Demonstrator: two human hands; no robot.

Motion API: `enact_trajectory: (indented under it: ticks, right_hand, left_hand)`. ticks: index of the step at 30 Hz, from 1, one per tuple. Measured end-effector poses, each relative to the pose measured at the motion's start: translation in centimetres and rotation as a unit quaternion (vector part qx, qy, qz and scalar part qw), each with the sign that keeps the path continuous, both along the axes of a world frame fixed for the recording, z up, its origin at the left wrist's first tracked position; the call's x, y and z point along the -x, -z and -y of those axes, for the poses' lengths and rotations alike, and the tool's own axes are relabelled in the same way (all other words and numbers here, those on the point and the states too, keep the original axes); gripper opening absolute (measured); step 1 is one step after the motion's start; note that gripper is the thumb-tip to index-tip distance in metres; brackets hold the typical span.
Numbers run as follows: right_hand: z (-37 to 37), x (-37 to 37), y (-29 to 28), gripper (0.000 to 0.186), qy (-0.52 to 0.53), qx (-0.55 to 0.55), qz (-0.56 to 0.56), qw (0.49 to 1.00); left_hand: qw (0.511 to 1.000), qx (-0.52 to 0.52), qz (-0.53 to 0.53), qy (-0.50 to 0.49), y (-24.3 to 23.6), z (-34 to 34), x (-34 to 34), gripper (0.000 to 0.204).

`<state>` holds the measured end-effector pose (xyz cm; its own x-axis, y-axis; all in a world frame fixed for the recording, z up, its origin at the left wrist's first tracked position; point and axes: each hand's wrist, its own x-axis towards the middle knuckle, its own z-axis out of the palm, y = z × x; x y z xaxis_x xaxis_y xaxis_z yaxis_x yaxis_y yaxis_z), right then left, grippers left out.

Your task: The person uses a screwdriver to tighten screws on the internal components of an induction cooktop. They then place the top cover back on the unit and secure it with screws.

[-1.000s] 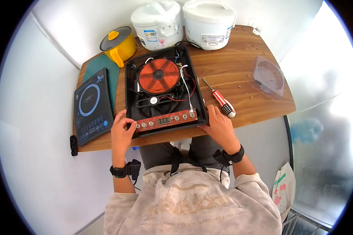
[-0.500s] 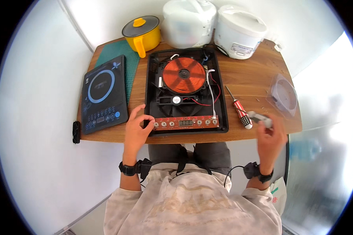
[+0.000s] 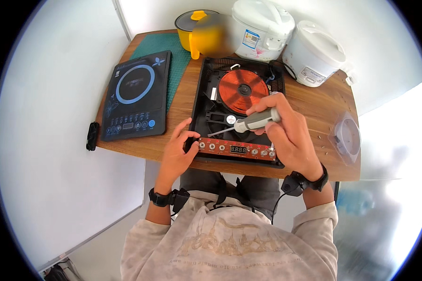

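Writing first: just left of the open black plastic housing (image 3: 205, 105) lies a flat black glass cooktop (image 3: 137, 100), a blue ring on its face, pale lettering inside the ring and icons along the near edge. Behind the housing, a rounded white rice cooker (image 3: 267, 21) wears a blue-and-white label (image 3: 251, 39) and a pink flower print; behind and to the right, a second white rice cooker (image 3: 312, 51) shows a greyish nameplate (image 3: 312, 75), its small print beyond me from here. Inside the housing, beside the orange copper coil (image 3: 244, 89), there's a round white sticker (image 3: 231, 119), too tiny to read.

Now the hands! The right hand (image 3: 290, 136), over the housing's right side, is wrapped firmly round a grey-and-white-handled screwdriver (image 3: 253, 122), shaft slanting down leftward. Its tip is right at the rear left edge of the long red circuit board (image 3: 247, 148), which runs along the housing's front; whether they touch, I can't tell. And the left hand (image 3: 177, 152), at the housing's front left corner, has its fingers loosely bent, thumb and forefinger parted by the board's left end; whether they're pinching it, I can't say.
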<state>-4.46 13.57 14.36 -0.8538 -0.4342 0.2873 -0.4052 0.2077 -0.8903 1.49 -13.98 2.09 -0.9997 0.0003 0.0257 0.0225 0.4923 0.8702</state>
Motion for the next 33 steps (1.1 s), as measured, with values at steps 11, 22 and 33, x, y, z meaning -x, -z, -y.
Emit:
enact_trajectory:
  ticks: [11,22,33]
  right_hand:
    - [3.9,3.0,1.4,0.030,-0.052,-0.044,-0.044,0.997]
    - [5.1,3.7,2.0,0.031,-0.056,-0.062,-0.081,0.993]
    - [5.3,3.2,2.1,0.032,-0.044,-0.071,-0.089,0.993]
  left_hand:
    - [1.000,-0.005,0.001,0.014,0.1,0.4,-0.1,0.017]
    - [0.999,0.012,-0.040,0.032,1.1,0.5,-0.1,0.018]
    - [0.999,0.013,-0.028,0.026,0.9,0.4,-0.2,0.020]
